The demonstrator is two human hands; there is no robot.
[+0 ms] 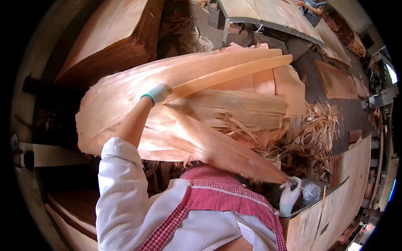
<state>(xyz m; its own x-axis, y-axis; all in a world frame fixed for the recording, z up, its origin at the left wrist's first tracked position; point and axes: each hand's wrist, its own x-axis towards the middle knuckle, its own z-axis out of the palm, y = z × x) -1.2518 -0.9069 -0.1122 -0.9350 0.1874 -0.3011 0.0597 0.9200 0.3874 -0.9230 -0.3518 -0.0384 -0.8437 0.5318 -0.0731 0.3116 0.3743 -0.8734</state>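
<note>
A large, thin wood veneer sheet (209, 142) is bent and partly raised across the front of a veneer pile. My left hand (158, 93), in a pale glove with a green cuff, pinches veneer near the middle of the pile; its fingertips are partly hidden. My right hand (289, 195), also gloved, grips the raised sheet's narrow corner at the lower right, close to my body. Beyond my left hand a long, curled veneer strip (234, 73) stretches to the right. Between the strip and the raised sheet lies a darker, streaked veneer piece (234, 106) with splintered bits on it.
A tall stack of veneer (109, 33) stands at the far left. Torn scraps (314, 138) heap up right of the pile. Another veneer-topped table (268, 16) is at the back, with a person (312, 10) beside it. Pale boards (335, 196) lean at the lower right.
</note>
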